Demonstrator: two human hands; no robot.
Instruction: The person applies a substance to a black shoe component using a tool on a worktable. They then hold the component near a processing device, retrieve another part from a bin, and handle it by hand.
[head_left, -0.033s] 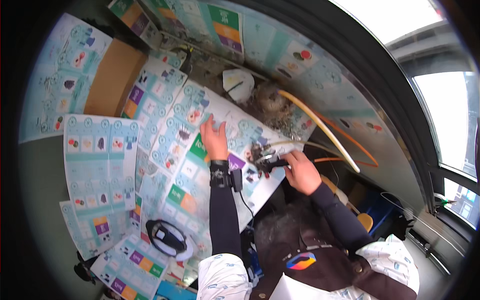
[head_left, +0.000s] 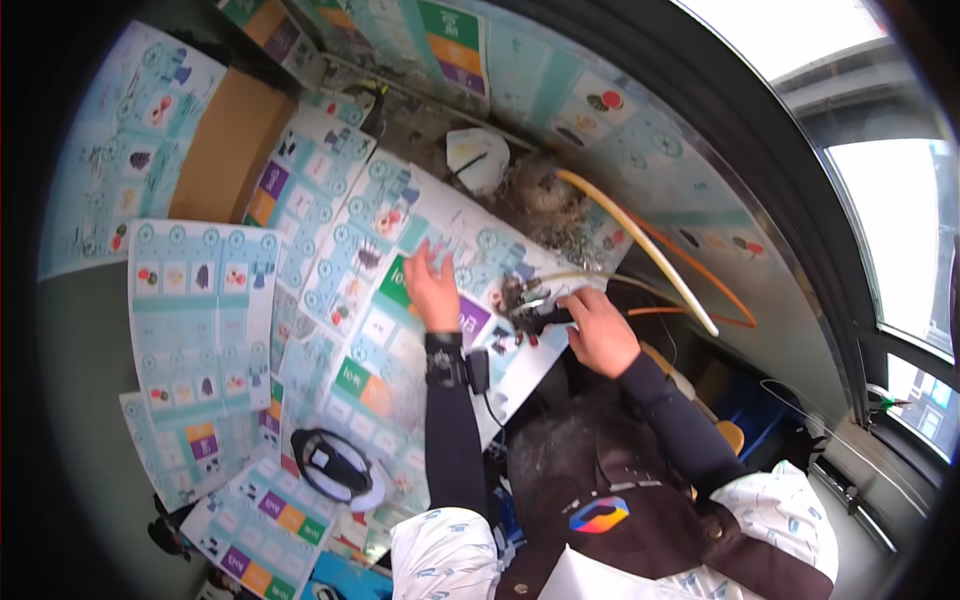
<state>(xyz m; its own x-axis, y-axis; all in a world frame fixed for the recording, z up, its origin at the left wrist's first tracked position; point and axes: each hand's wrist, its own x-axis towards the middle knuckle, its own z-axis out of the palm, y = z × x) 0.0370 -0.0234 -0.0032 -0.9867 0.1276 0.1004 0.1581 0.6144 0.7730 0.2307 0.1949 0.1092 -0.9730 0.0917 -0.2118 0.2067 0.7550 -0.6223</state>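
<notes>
The left hand [head_left: 433, 295] is open with loosely bent fingers above the sheet-covered tabletop [head_left: 385, 430]; whether its fingertips touch the surface cannot be told. The right hand [head_left: 603, 333] is partly curled at the near end of a dark-handled metal tool [head_left: 524, 310], hiding that end, so a firm grip cannot be confirmed. The tool lies on the tabletop between both hands. Beyond it sit a dusty round object [head_left: 545, 192] and a white piece [head_left: 478, 162]. A yellow hose [head_left: 640, 247] arches past the right hand.
</notes>
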